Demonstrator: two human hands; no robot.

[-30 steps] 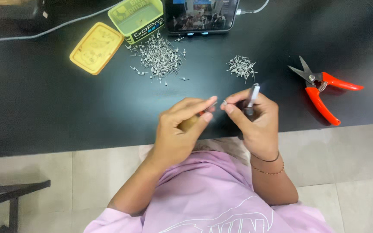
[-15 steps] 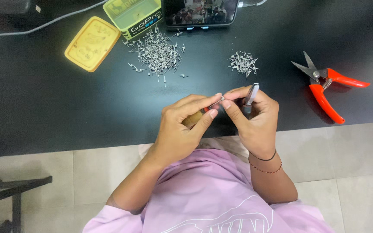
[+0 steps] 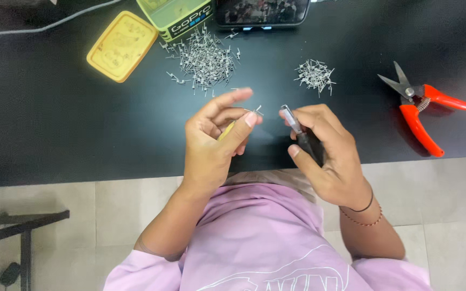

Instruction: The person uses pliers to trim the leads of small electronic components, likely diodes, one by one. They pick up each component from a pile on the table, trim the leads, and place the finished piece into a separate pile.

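Metal pin point(image 3: 255, 110) between left hand point(image 3: 214, 143) fingertips

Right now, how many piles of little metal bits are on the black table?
2. The big pile lies below the green box; the small pile lies left of the red snips.

Left hand point(image 3: 214, 143) pinches a small metal pin point(image 3: 255, 110) between thumb and fingertips point(image 3: 251, 118); a yellowish piece sits in the same grip, partly hidden. Right hand point(image 3: 324, 153) wraps a dark pen-shaped tool point(image 3: 300, 133), its metal tip just beside the pin, not touching. Beyond the fingertips on the black table point(image 3: 55, 129): large pin pile point(image 3: 203, 59), small pin pile point(image 3: 314, 74), yellow lid point(image 3: 121, 46). Orange-handled snips point(image 3: 422, 108) lie well right of the fingers.
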